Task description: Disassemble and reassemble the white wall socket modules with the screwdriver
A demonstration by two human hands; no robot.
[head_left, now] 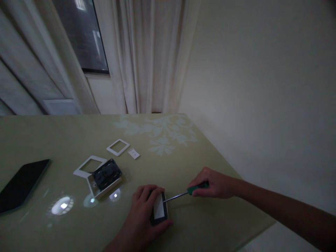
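Note:
My left hand grips a small dark rectangular switch module with a pale face, holding it at the table top. Fingers lie over its far edge and the thumb along its near side. In my right hand is a screwdriver with a green and black handle. Its metal shaft points left, and the tip meets the right edge of the module. Further left, a black socket insert rests tilted on a white box.
A white frame lies partly behind the box. Beyond it are a smaller white frame and a small white plate. A dark flat tablet or phone lies at left. The glossy table meets a wall at right.

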